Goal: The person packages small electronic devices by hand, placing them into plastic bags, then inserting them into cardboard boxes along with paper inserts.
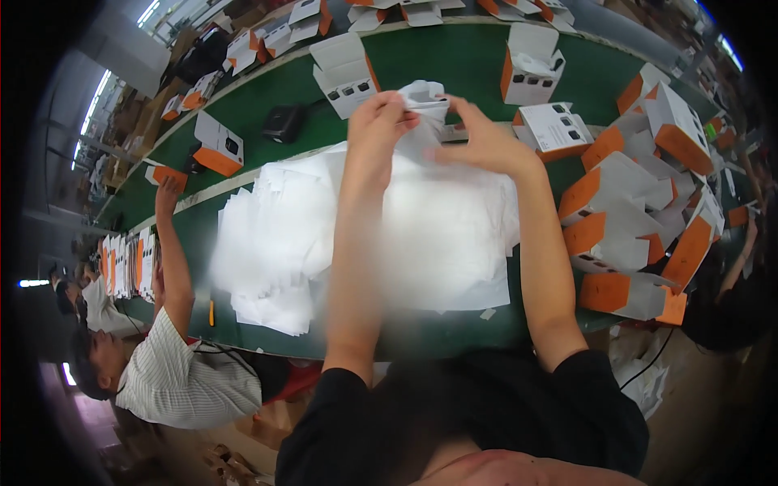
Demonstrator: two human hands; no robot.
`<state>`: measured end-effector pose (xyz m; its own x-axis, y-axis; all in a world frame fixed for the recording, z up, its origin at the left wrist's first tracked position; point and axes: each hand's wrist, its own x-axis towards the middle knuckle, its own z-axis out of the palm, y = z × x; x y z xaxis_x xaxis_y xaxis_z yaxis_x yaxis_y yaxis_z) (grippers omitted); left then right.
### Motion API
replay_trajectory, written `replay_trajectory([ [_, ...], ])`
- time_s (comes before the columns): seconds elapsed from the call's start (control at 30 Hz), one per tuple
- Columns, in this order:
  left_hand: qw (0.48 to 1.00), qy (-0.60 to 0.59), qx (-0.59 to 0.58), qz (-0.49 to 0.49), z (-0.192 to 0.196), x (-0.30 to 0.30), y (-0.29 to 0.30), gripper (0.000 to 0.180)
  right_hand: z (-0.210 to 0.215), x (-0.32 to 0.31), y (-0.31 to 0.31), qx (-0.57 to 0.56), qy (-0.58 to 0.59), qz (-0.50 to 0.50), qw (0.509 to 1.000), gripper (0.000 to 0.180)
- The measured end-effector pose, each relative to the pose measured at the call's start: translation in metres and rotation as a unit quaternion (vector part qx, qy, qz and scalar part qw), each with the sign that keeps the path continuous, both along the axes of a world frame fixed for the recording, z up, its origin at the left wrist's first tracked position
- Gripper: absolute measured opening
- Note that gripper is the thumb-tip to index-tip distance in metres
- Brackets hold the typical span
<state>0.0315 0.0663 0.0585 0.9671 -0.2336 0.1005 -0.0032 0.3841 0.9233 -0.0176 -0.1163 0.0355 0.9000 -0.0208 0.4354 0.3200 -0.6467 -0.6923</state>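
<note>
One white bundle (425,91), crumpled, loosely folded, left fingers (389,108) clamped on it, right fingers (464,112) apart

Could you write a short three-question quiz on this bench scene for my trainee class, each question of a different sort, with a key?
1. Multiple choice: What is between the left hand and the right hand?
A) a black cable
B) crumpled white material
C) an orange box flap

2. True or false: The jumbled pile of open boxes lies to the left of the stacked white sheets.

3. Fill in the blank: The tabletop under the sheets is coloured ____.

Key: 1. B; 2. False, the pile lies to their right; 3. green.
</note>
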Motion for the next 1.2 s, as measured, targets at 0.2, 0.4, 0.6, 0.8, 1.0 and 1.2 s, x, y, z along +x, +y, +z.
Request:
replay_trajectory([
  [0.2,0.960,-0.184,0.181,-0.110,0.060,-0.016,-0.017,0.020,0.005,0.031,-0.007,0.094,0.041,0.036,0.994,0.044],
  [0.4,0.856,-0.215,0.330,0.336,0.040,0.121,0.062,0.039,0.087,0.099,0.023,0.156,-0.161,0.119,0.967,0.050],
  [0.6,0.858,-0.181,0.405,0.257,-0.018,0.179,0.051,0.034,0.050,0.177,0.025,-0.053,-0.189,0.106,0.975,0.051],
  [0.8,0.908,-0.122,0.341,0.209,-0.013,0.163,0.046,0.021,0.011,0.163,0.064,-0.484,-0.066,-0.013,0.873,0.078],
  [1.0,0.938,-0.099,0.280,0.179,-0.006,0.152,0.038,0.037,-0.001,0.125,0.020,-0.214,-0.235,-0.141,0.938,0.050],
  [1.2,0.811,-0.173,0.483,0.282,0.022,0.172,0.130,0.043,-0.040,0.074,-0.090,0.143,-0.068,-0.211,0.965,0.024],
])
